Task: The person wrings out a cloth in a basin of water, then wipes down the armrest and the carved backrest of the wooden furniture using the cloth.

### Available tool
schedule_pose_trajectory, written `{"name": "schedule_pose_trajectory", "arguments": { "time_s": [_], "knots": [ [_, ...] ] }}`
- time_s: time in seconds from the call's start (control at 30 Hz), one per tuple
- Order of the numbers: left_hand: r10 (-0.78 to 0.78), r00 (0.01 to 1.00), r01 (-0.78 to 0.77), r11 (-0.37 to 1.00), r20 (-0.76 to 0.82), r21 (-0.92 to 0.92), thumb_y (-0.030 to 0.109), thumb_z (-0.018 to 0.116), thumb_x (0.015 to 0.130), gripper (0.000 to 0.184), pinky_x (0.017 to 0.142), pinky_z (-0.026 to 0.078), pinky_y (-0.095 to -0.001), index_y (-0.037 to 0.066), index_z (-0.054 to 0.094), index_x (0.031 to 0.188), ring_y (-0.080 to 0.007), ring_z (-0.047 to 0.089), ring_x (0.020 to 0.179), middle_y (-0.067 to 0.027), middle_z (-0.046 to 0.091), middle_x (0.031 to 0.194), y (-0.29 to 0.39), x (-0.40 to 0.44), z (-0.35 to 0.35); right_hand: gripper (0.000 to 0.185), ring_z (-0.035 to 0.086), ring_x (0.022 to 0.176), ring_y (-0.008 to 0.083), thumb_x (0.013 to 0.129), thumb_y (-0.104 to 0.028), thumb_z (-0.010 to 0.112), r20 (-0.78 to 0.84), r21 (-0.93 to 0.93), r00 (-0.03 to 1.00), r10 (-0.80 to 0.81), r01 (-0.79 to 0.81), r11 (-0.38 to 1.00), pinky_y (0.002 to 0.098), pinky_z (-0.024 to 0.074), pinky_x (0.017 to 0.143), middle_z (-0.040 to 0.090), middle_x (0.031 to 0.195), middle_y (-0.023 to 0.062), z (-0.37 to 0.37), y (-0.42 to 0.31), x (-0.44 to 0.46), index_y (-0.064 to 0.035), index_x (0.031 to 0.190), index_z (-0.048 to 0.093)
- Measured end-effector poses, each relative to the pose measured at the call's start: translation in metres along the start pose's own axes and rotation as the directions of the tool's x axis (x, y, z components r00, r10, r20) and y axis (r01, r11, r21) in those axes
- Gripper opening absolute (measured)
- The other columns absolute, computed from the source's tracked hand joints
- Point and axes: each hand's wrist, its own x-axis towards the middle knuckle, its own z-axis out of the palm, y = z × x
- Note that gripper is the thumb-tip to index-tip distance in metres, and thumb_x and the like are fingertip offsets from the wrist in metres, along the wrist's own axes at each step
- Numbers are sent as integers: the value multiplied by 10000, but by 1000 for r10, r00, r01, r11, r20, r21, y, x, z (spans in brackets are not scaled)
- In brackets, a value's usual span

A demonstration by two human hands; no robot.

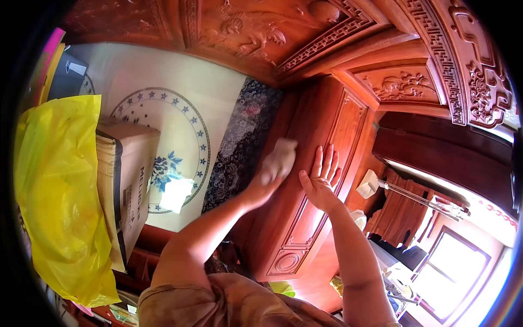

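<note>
My left hand (260,185) is closed around a pale, crumpled cloth (280,158), slightly smeared by motion. That cloth rests against the polished reddish-brown wood of a piece of carved furniture (297,204). Just to the right, my right hand (321,182) lies with fingers stretched and spread at the edge of the same wood, holding nothing. Left of the cloth, a dark floral-patterned strip (237,136) borders a pale surface with a blue flower design (212,98).
A cardboard box (122,191) and a yellow plastic bag (62,201) stand at the left. Carved wooden panels (239,32) rise along the top. A bright window (452,267) and a wooden chair-like piece (400,204) are at the right.
</note>
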Motion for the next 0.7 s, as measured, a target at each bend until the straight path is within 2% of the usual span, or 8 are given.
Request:
{"name": "schedule_pose_trajectory", "arguments": {
  "time_s": [0.1, 0.17, 0.2, 0.3, 0.37, 0.43, 0.5, 0.7],
  "knots": [
    [6, 984, 4, 998, 179, -56, 378, 365, 889, 582, 1016, 194, -313, 10, 201, 1309, -235, 219, 1256, -171, 252, 1338, -43, -76, 12, 699, -177, 1276, 327, 866, -498, 227, 5, 3, 1000, -8, 8, 1000, 498, -88, 979, -164, 1398, 134, -1, 1, 0, -106, 1347, -93],
    [-51, 991, 80, 968, 127, -237, 325, 382, 893, 552, 1031, 157, -315, 14, 198, 1310, -231, 204, 1259, -148, 238, 1347, -46, -108, 26, 718, -153, 1277, 347, 855, -502, 246, -5, 9, 1000, -16, 17, 1000, 511, -77, 981, -149, 1397, 152, -3, 0, 0, -87, 1349, -68],
    [-17, 993, 39, 980, 115, -193, 280, 391, 895, 558, 1038, 128, -315, 10, 157, 1323, -231, 162, 1276, -145, 190, 1370, -48, -105, 28, 737, -128, 1278, 367, 845, -507, 265, -18, 19, 999, -27, 28, 999, 525, -66, 982, -134, 1396, 170, -3, 0, -1, -67, 1350, -43],
    [64, 995, -60, 997, 77, -44, 303, 361, 900, 582, 1040, 112, -309, -7, 117, 1327, -235, 113, 1289, -175, 138, 1383, -44, -67, 25, 697, -179, 1276, 324, 865, -512, 204, -22, -37, 1000, -18, 17, 999, 492, -84, 981, -169, 1398, 127, 1, 1, 0, -103, 1347, -92],
    [-9, 1000, 9, 1000, 20, -26, 330, 346, 900, 600, 1042, 103, -314, -28, 111, 1320, -241, 73, 1296, -207, 90, 1387, -13, -29, 16, 699, -176, 1277, 322, 864, -516, 202, -26, -17, 1000, -14, 14, 1000, 487, -78, 984, -167, 1399, 125, 2, 1, -1, -103, 1348, -90],
    [146, 986, -134, 982, -83, 137, 366, 340, 896, 621, 1038, 114, -315, -44, 129, 1312, -257, 86, 1293, -232, 116, 1374, -8, 14, 9, 701, -174, 1278, 319, 864, -520, 200, -31, -1, 999, -16, 16, 1000, 482, -73, 987, -165, 1400, 123, 1, 1, 0, -102, 1348, -87],
    [143, 985, -135, 987, -100, 86, 375, 352, 891, 631, 1032, 128, -311, -51, 141, 1307, -266, 109, 1288, -236, 140, 1364, -1, 62, 1, 718, -133, 1281, 353, 856, -478, 279, -44, 41, 999, -22, 24, 999, 514, -78, 981, -128, 1398, 170, 1, 0, 0, -63, 1350, -37],
    [140, 975, -146, 989, -175, -23, 401, 375, 882, 655, 1008, 183, -296, -68, 173, 1292, -276, 178, 1271, -248, 200, 1341, 4, 99, -3, 707, -137, 1283, 342, 856, -500, 256, -54, 19, 998, -13, 14, 1000, 498, -78, 985, -136, 1401, 150, 2, -1, 0, -94, 1355, -35]
  ]
}}
